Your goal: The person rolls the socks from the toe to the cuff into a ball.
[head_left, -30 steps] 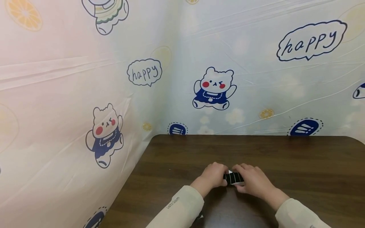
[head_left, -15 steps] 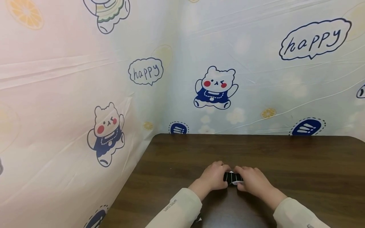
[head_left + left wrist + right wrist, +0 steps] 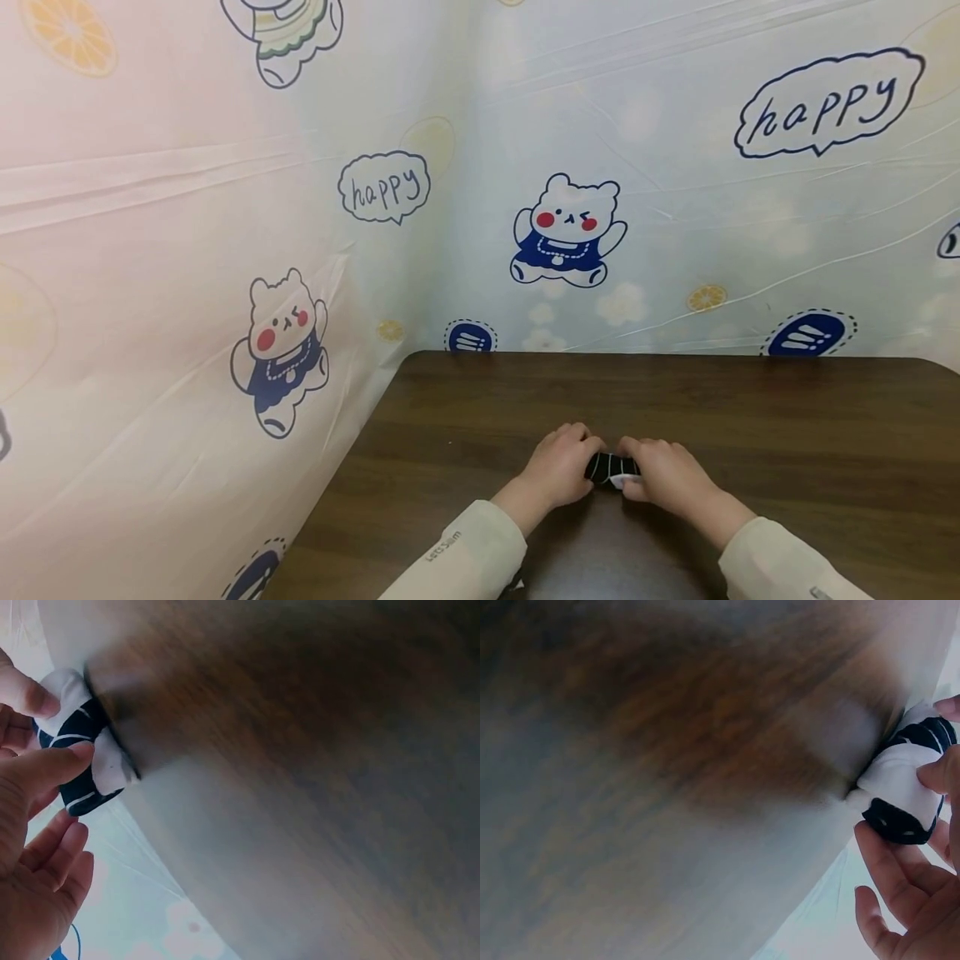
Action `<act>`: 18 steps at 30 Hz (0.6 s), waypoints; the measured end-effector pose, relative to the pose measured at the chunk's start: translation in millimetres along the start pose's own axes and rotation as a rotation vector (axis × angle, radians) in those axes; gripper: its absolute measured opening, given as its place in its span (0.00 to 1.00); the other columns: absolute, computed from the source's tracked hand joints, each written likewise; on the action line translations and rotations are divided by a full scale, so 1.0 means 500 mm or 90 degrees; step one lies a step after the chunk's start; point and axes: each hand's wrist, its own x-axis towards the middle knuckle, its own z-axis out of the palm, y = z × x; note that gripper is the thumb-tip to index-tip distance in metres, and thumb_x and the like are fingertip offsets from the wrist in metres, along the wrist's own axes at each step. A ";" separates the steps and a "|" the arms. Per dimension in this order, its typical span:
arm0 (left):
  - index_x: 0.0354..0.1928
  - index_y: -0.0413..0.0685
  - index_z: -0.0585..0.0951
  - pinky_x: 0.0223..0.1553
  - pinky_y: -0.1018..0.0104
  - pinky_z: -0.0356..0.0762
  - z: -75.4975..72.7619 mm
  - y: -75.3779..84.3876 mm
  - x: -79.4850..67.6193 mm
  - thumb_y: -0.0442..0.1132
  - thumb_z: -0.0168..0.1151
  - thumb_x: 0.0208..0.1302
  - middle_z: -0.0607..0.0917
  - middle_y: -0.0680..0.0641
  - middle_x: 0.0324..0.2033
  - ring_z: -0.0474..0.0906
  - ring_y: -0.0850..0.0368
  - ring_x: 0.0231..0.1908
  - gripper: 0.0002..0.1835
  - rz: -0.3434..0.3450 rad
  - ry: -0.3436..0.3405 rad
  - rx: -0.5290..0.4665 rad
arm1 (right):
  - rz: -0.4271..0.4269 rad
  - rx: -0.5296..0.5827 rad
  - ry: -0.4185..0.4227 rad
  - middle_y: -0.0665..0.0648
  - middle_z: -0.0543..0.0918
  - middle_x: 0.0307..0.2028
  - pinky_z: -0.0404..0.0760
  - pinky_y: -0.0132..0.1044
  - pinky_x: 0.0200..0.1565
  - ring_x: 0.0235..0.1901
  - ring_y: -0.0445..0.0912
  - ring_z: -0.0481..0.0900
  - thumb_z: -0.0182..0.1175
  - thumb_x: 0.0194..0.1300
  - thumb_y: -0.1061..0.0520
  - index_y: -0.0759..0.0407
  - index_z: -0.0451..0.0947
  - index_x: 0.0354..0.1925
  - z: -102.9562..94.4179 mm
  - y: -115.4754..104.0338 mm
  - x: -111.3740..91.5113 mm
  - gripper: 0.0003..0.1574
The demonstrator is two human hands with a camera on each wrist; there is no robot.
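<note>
A small rolled-up sock [image 3: 606, 468], black with thin white lines and white parts, lies on the table between both hands. My left hand [image 3: 553, 468] pinches its left end, the thumb on the near side and fingers behind. On the right end, my right hand [image 3: 669, 475] holds the fabric between thumb and fingers. In the left wrist view, the sock [image 3: 110, 763] shows its white side around a black band. The right wrist view has the same sock [image 3: 901, 769] with a thumb pressed on its white part. The palms hide some of it.
The dark wooden table [image 3: 750, 408] reaches back to a printed curtain [image 3: 660, 150], which also hangs along the left side. A small black-and-white thing [image 3: 516, 583] shows partly beside the left sleeve at the bottom edge.
Both hands stay at the sock with small finger shifts. The left hand has moved slightly left, and the white part at the sock's right end sits a little differently.
</note>
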 end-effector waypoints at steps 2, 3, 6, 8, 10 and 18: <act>0.52 0.58 0.80 0.47 0.69 0.71 0.003 0.000 0.000 0.45 0.75 0.50 0.77 0.54 0.43 0.72 0.60 0.43 0.25 0.006 0.001 0.012 | -0.002 0.003 0.003 0.49 0.79 0.28 0.73 0.39 0.25 0.24 0.42 0.74 0.70 0.45 0.56 0.55 0.76 0.36 0.000 0.000 0.000 0.18; 0.52 0.57 0.80 0.47 0.69 0.71 0.005 0.000 0.000 0.45 0.75 0.49 0.77 0.54 0.43 0.73 0.60 0.44 0.25 0.009 0.003 0.018 | -0.002 0.005 0.003 0.48 0.79 0.28 0.72 0.39 0.24 0.24 0.42 0.74 0.70 0.45 0.56 0.55 0.76 0.36 0.001 0.000 0.000 0.18; 0.52 0.57 0.80 0.46 0.69 0.72 0.009 0.000 -0.001 0.44 0.75 0.49 0.77 0.53 0.42 0.73 0.59 0.43 0.25 0.016 0.004 0.029 | -0.003 0.008 0.005 0.48 0.79 0.28 0.72 0.39 0.25 0.24 0.42 0.74 0.71 0.44 0.56 0.55 0.76 0.36 0.003 0.000 0.000 0.19; 0.51 0.56 0.79 0.46 0.70 0.72 0.012 -0.001 -0.001 0.43 0.76 0.48 0.78 0.53 0.42 0.74 0.59 0.43 0.25 0.018 0.007 0.030 | -0.003 0.007 0.005 0.48 0.79 0.27 0.72 0.39 0.25 0.24 0.42 0.74 0.71 0.43 0.56 0.55 0.76 0.36 0.003 0.000 0.000 0.19; 0.51 0.56 0.79 0.45 0.70 0.73 0.015 -0.002 -0.001 0.42 0.76 0.48 0.78 0.53 0.41 0.74 0.59 0.42 0.25 0.021 0.010 0.032 | -0.003 0.005 0.008 0.48 0.79 0.27 0.72 0.39 0.25 0.24 0.42 0.74 0.71 0.43 0.56 0.54 0.76 0.35 0.003 -0.001 0.000 0.19; 0.46 0.58 0.81 0.39 0.71 0.74 0.024 -0.002 0.004 0.42 0.76 0.46 0.79 0.55 0.35 0.76 0.60 0.37 0.22 0.026 0.020 0.031 | -0.001 0.030 -0.013 0.47 0.77 0.26 0.71 0.39 0.24 0.23 0.41 0.71 0.70 0.43 0.55 0.54 0.75 0.35 -0.005 0.000 0.000 0.19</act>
